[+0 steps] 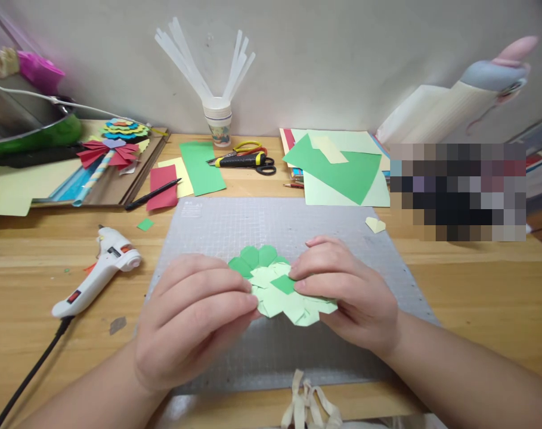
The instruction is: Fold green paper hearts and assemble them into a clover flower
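Observation:
A layered paper flower (277,285) of dark green and pale green petals lies over the grey cutting mat (271,232). My left hand (194,319) pinches its left edge with fingers pressed together. My right hand (346,292) grips its right side, fingertips pressing a small dark green piece at the centre. Both hands hold the flower just above the mat.
A white glue gun (98,271) with a black cord lies left of the mat. Scissors and a utility knife (246,159), a black pen (152,195), green, red and yellow paper sheets (342,170), a cup of glue sticks (217,122) and finished paper flowers (114,146) sit behind.

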`<state>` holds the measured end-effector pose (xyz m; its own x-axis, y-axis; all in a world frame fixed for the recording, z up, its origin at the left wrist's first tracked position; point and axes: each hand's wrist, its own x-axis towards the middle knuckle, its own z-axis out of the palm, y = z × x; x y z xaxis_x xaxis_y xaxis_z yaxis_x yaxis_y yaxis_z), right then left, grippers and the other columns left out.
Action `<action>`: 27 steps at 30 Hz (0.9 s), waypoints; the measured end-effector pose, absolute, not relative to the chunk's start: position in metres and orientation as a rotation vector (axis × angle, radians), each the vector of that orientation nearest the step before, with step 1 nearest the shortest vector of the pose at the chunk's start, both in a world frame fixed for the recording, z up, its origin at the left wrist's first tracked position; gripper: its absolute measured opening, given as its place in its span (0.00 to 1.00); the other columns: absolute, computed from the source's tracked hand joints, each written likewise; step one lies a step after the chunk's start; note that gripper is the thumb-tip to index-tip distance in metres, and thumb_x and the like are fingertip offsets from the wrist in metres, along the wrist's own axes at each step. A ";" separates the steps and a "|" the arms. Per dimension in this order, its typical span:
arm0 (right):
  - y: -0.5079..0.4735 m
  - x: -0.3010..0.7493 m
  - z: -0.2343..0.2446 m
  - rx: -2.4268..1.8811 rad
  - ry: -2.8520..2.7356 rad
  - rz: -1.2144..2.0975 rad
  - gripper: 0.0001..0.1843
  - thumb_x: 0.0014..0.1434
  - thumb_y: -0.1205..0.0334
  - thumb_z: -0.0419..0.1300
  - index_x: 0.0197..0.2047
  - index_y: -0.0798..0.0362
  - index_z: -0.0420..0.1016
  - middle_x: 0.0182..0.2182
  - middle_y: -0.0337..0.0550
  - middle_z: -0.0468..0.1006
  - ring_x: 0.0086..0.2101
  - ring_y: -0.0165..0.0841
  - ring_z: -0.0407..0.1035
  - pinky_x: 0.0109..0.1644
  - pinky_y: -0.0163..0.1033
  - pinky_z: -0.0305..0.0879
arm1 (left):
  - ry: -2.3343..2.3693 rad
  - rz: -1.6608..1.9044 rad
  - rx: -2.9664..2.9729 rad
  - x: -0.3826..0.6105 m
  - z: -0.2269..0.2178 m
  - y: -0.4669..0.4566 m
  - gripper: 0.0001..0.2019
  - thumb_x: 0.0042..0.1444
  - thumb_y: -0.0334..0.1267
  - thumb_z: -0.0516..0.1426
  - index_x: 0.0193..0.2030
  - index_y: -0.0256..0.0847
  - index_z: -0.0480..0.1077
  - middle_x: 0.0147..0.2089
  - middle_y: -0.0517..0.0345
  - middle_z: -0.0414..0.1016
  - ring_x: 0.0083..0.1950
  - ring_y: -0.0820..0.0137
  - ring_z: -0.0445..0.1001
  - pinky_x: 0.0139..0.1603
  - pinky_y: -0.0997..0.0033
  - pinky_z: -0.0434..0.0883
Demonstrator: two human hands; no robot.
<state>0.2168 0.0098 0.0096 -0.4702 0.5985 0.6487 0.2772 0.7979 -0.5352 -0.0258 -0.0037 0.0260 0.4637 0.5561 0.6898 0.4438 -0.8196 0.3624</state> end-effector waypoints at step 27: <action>0.009 0.195 -0.005 -1.141 -2.176 0.493 0.49 0.50 0.48 0.69 0.68 0.43 0.47 0.61 0.54 0.64 0.59 0.50 0.59 0.63 0.64 0.48 | 1.141 0.861 0.987 -0.008 0.007 0.023 0.22 0.47 0.41 0.67 0.47 0.37 0.66 0.26 0.67 0.70 0.23 0.80 0.63 0.23 0.80 0.60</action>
<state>0.1954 0.0085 -0.0046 -0.4307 0.8303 0.3536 0.5971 0.5560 -0.5782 -0.0075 0.0234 0.0073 0.2109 0.9238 -0.3194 -0.0538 0.3372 0.9399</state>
